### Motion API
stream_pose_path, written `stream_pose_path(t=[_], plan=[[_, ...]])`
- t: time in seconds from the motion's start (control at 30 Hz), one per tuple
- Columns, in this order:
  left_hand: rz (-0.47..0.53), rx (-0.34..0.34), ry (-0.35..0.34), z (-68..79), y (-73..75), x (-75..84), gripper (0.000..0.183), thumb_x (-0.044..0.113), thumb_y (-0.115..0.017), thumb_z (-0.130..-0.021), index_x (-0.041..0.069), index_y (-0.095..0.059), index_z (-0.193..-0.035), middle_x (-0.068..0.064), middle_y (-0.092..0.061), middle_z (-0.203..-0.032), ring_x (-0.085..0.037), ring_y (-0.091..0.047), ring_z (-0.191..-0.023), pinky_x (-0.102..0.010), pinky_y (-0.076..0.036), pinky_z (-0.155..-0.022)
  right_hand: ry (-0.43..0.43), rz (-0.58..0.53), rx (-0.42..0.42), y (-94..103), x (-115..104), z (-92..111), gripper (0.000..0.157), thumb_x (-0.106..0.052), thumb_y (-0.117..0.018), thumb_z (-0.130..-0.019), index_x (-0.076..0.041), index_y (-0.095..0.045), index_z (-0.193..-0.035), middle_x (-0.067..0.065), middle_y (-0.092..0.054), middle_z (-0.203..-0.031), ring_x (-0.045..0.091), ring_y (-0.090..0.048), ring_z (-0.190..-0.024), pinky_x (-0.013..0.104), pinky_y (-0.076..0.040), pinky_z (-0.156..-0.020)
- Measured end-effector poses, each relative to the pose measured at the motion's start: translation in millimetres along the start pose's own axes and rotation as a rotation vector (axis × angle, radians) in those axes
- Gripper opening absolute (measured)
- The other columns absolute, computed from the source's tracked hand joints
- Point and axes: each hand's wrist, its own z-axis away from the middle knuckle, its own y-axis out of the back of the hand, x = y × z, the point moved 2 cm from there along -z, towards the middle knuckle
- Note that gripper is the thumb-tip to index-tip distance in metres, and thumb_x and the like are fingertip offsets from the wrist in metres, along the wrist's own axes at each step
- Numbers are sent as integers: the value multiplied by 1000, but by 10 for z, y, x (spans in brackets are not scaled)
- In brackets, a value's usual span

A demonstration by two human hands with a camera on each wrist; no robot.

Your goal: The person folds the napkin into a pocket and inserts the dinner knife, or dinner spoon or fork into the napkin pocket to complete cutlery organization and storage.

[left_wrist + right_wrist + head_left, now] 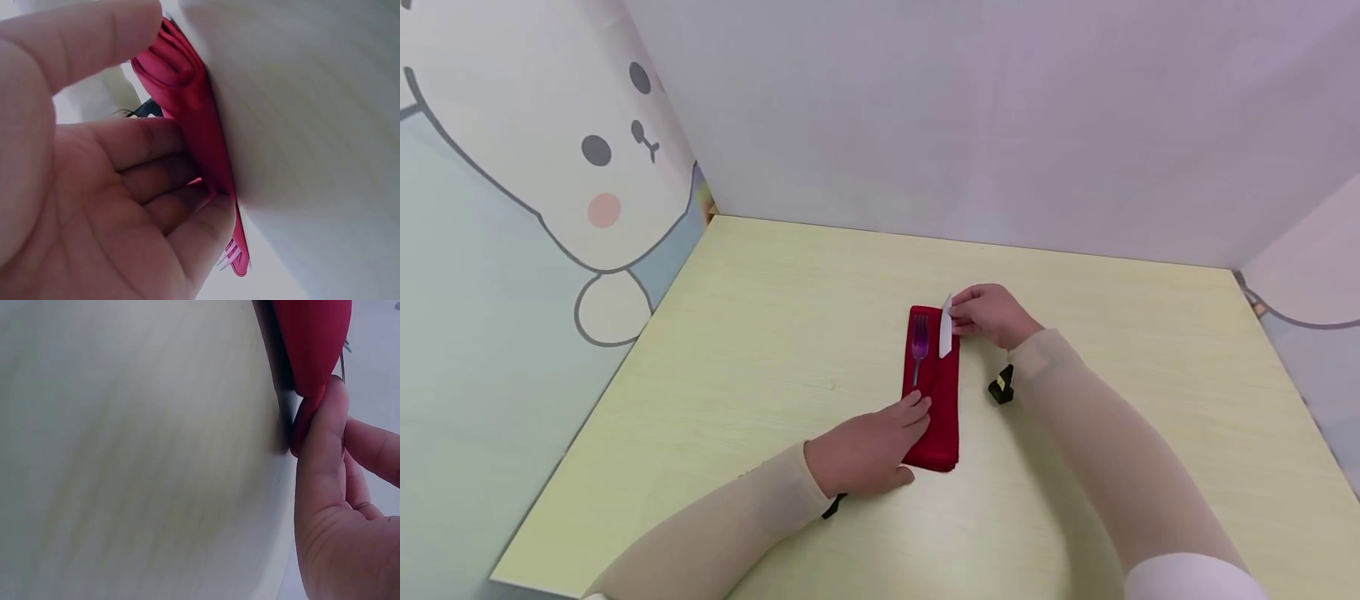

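Note:
A long folded red napkin (pixel 943 417) lies on the table, its layers showing at the near end in the left wrist view. On its far left part rests a fork (pixel 919 343) with a purple head. A narrow white card-like piece (pixel 946 333) stands tilted over the far right part. My right hand (pixel 992 315) pinches this piece at its right edge, thumb and fingers close to the napkin's edge (pixel 306 419). My left hand (pixel 872 450) rests with extended fingertips on the napkin's near left part, below the fork; its thumb (pixel 119 37) lies by the near end.
The pale wood-look table (pixel 790 283) extends around the napkin. A light wall (pixel 970 125) rises behind it, and a panel with a cartoon animal (pixel 587 200) stands at the left. Small black wrist devices (pixel 1002 386) show at both sleeves.

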Motion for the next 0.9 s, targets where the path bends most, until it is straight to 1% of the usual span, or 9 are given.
stream_pose_path(t=[0.13, 0.27, 0.5, 0.63, 0.77, 0.9], plan=[[17, -7, 6, 0, 5, -1, 77, 39, -73, -96, 5, -40, -158, -8, -31, -166, -25, -16, -157, -24, -37, -113, -11, -3, 2, -26, 12, 52, 22, -6, -62, -102, 7, -62, -120, 19, -61, -110, 22, -66, -86, 33, -61, -81], [13, -8, 6, -2, 3, -4, 78, 39, -73, -96, 5, -39, -158, -8, -31, -167, -25, -16, -157, -24, -37, -113, -29, -2, 5, -53, 18, 108, 22, -6, -62, -103, 6, -62, -121, 19, -62, -111, 21, -66, -84, 32, -61, -80], [-3, -11, 4, -6, -3, -11, 79, 40, -72, -97, 5, -38, -159, -8, -29, -167, -25, -15, -157, -25, -35, -114, -41, -4, -28, -53, 39, 160, 21, -3, -60, -102, 9, -59, -120, 18, -60, -109, 20, -66, -82, 31, -60, -80], [3, -14, 2, 1, 8, -12, 78, 39, -72, -97, 4, -39, -158, -9, -29, -167, -25, -15, -157, -25, -34, -115, -53, 5, -48, -38, 50, 168, 25, -7, -60, -103, 9, -59, -123, 18, -61, -108, 20, -66, -85, 31, -60, -82], [0, -9, -4, 6, 12, -11, 78, 39, -72, -97, 3, -39, -158, -10, -30, -167, -26, -15, -157, -25, -33, -116, -57, 12, -41, -41, 61, 156, 30, -14, -60, -105, 9, -61, -124, 16, -62, -105, 20, -65, -86, 31, -60, -83], [18, -1, -7, 10, 11, -5, 79, 39, -72, -97, 2, -38, -158, -11, -28, -167, -26, -15, -157, -26, -31, -117, -55, 27, -41, -48, 55, 148, 26, -14, -58, -106, 7, -61, -120, 14, -62, -105, 21, -63, -88, 32, -59, -84]])
